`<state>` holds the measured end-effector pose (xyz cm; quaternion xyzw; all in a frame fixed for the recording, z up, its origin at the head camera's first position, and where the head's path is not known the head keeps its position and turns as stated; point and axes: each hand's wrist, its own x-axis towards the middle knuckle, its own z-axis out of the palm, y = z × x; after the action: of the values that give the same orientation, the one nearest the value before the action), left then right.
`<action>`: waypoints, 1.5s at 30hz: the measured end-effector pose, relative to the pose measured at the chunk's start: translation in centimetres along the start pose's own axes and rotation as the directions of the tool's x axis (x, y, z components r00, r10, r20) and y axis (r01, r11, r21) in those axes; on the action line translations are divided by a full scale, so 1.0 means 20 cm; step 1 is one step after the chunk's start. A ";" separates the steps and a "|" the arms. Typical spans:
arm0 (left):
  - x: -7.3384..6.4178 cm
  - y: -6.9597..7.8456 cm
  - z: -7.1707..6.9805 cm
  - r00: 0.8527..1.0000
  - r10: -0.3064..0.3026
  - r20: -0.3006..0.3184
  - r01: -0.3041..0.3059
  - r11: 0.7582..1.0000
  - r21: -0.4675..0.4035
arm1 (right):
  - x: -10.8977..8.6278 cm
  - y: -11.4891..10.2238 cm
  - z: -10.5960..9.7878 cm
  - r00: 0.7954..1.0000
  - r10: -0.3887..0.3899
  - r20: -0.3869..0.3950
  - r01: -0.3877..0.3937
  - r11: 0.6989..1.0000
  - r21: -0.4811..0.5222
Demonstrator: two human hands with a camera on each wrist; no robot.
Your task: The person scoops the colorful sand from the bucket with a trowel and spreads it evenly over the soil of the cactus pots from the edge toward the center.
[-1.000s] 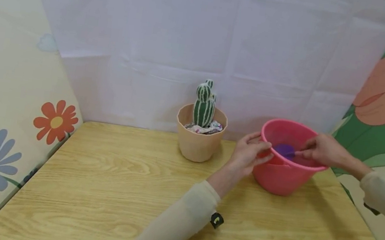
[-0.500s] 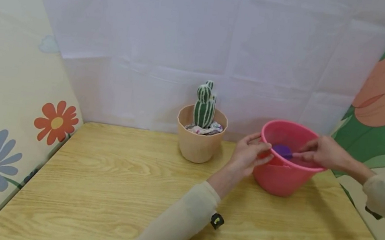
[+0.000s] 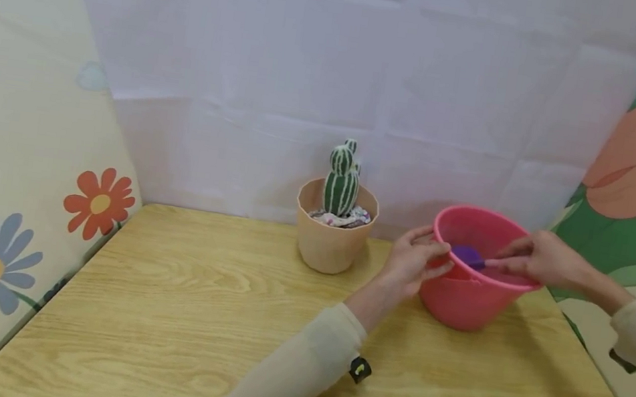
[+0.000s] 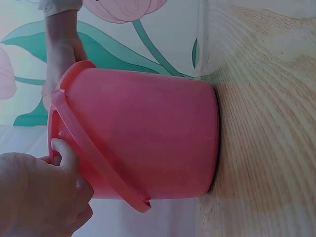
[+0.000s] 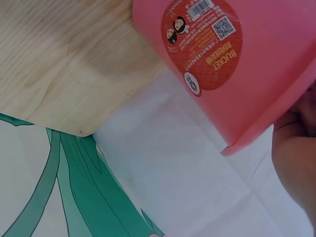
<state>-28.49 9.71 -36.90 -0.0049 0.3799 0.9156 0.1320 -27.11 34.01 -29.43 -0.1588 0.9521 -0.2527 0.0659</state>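
Observation:
A pink bucket [image 3: 463, 305] stands at the right of the wooden table, its handle hanging against the outside in the left wrist view. My left hand [image 3: 409, 261] grips the near left rim, thumb outside. My right hand [image 3: 545, 259] reaches over the right rim and pinches the pink handle of a tool with a purple head [image 3: 468, 256], low inside the bucket. In the left wrist view my left hand [image 4: 44, 192] is at the rim. The bucket wall hides the tool in both wrist views; its exact kind is unclear.
A peach pot [image 3: 330, 250] with a green-and-white knitted cactus [image 3: 341, 188] stands left of the bucket, near the back. White cloth [image 3: 284, 87] hangs behind the table [image 3: 186, 329]. Flower-printed panels flank both sides.
The right hand has shifted slightly right, and more of the tool's handle shows. The left hand keeps its hold on the rim. The head view has shifted a little.

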 end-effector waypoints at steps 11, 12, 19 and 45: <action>-0.01 0.00 0.00 1.000 0.003 0.003 -0.003 1.000 0.006 | -0.06 -0.02 -0.03 1.000 0.018 -0.013 -0.018 1.000 -0.025; -0.01 0.00 0.00 1.000 0.003 0.001 -0.004 1.000 0.006 | -0.07 -0.03 -0.03 1.000 0.012 -0.016 -0.012 1.000 -0.026; -0.01 0.00 0.00 1.000 0.003 -0.012 -0.003 1.000 0.009 | -0.12 -0.03 -0.05 1.000 -0.006 0.003 0.006 1.000 0.027; -0.01 0.00 0.00 1.000 0.008 -0.002 -0.008 1.000 0.013 | -0.20 0.08 -0.11 0.997 0.058 0.054 -0.072 0.951 0.300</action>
<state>-28.37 9.70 -36.87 -0.0034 0.3861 0.9136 0.1279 -24.26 37.73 -28.13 -0.1209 0.9054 -0.3893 0.1188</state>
